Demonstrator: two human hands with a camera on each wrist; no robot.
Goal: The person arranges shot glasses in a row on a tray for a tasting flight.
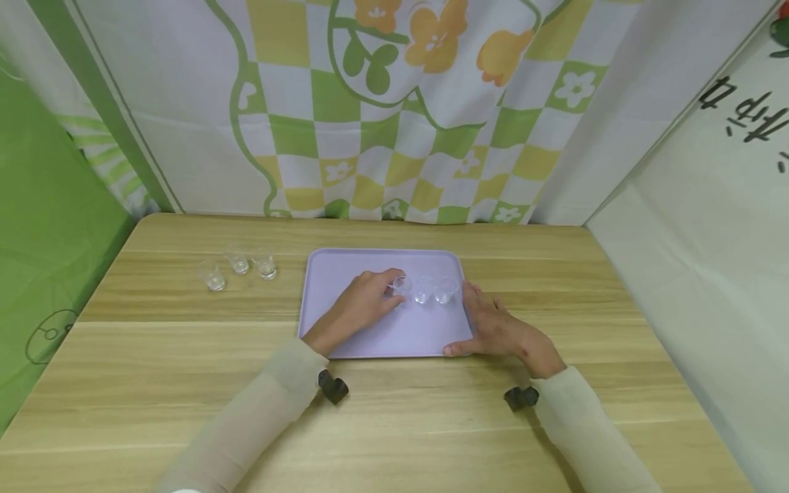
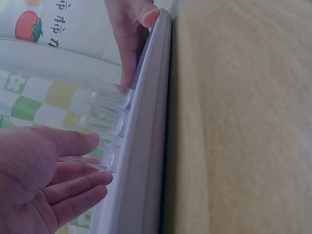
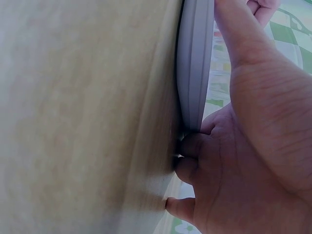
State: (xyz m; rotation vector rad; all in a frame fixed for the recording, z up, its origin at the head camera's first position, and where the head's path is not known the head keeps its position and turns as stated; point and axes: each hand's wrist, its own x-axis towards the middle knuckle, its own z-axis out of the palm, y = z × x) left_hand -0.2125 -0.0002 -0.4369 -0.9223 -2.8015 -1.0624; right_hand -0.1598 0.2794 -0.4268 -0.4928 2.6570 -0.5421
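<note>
On a lilac tray (image 1: 394,337) stand three small clear plastic cups in a row. My left hand (image 1: 364,300) reaches over the tray from the left and pinches the leftmost cup (image 1: 402,284) between thumb and fingers. The middle cup (image 1: 422,290) and the rightmost cup (image 1: 446,291) stand close beside it. In the left wrist view, the pinched cup (image 2: 111,155) is at the tray surface, partly covered by fingers. My right hand (image 1: 496,330) holds the tray's front right corner, thumb at the front rim and fingers along the right side.
Three more clear cups (image 1: 238,262) are grouped on the wooden table (image 1: 394,424), left of the tray. Behind the table hangs a checked floral curtain (image 1: 394,144). A green wall covering (image 1: 55,205) stands left and a white one (image 1: 690,253) right.
</note>
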